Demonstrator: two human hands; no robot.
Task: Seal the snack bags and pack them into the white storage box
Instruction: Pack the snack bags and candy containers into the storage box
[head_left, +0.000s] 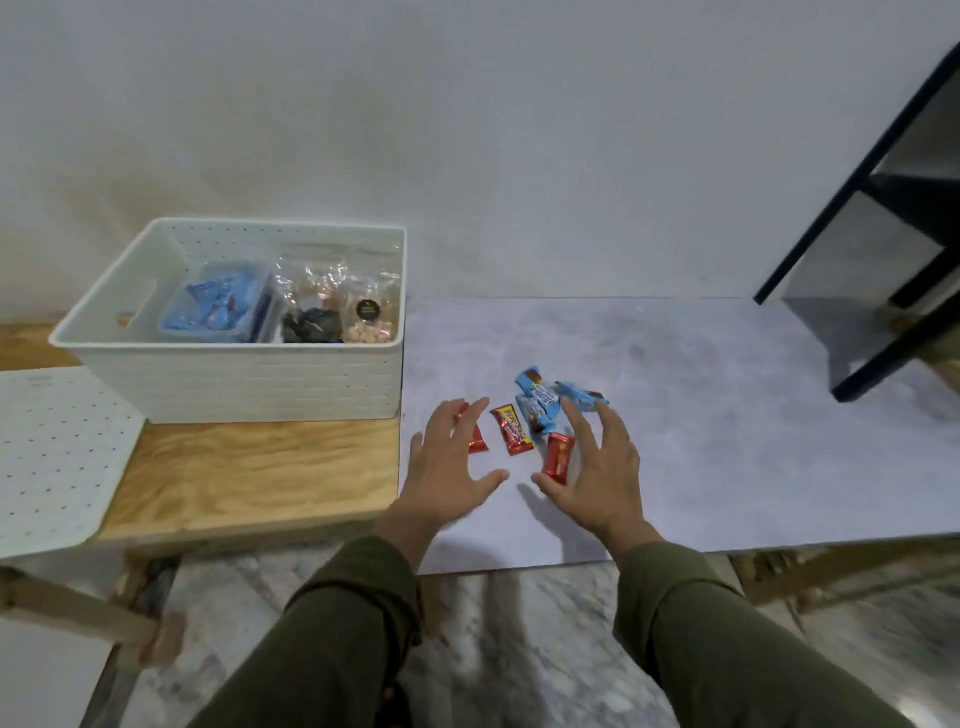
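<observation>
The white storage box (234, 379) stands on the wooden table at the left, holding a clear bag of blue wrappers (213, 306) and clear snack bags (343, 301). On the grey mat lie three red snack bars (513, 430) and several blue snack packets (540, 400) in a loose cluster. My left hand (449, 462) hovers open over the leftmost red bar (477, 441), partly covering it. My right hand (597, 467) is spread open beside the rightmost red bar (558, 457), its fingers near a blue packet (579, 395). Neither hand holds anything.
A white perforated lid (52, 457) lies at the left on the wooden table (249, 478). The grey mat (727, 426) stretches to the right. A black-framed shelf (883, 234) stands at the far right. A marbled floor shows below the table edge.
</observation>
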